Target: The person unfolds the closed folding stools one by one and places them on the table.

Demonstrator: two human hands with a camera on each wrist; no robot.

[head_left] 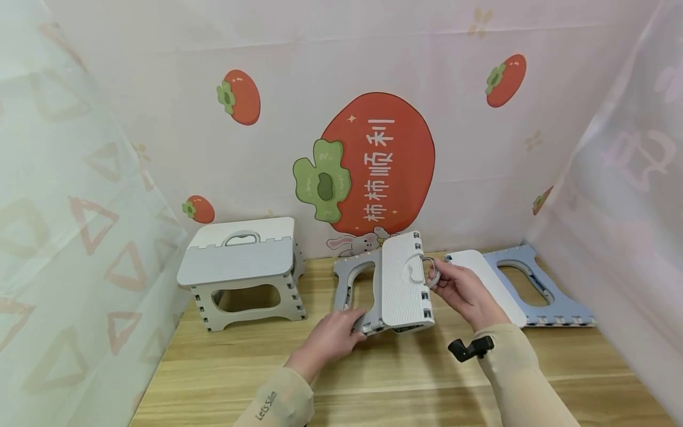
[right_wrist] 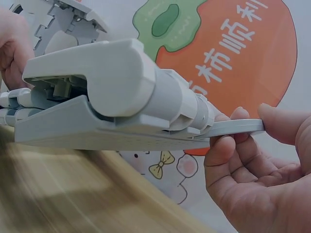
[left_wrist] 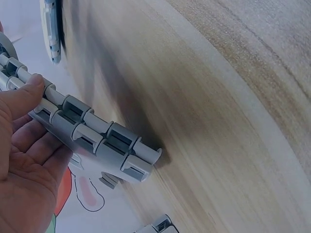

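Observation:
A folding stool (head_left: pixel 402 279), white and grey and folded flat, is held tilted above the wooden table by both hands. My left hand (head_left: pixel 336 335) grips its hinged near-left edge, with the thumb over the hinge row (left_wrist: pixel 82 116) and the fingers underneath. At the other end, my right hand (head_left: pixel 464 293) holds the grey carry handle (right_wrist: pixel 238 127), which is pulled out from the stool's edge. The thumb and fingers of that hand pinch it from both sides. Seen edge-on in the right wrist view, the folded panels lie close together.
Left of the held stool stands an unfolded stool (head_left: pixel 240 261) with a white and blue-grey top. To the right, another folded stool (head_left: pixel 555 302), white and blue, lies flat on the table (head_left: pixel 373 385). A printed fabric backdrop (head_left: pixel 373 53) encloses the back and sides.

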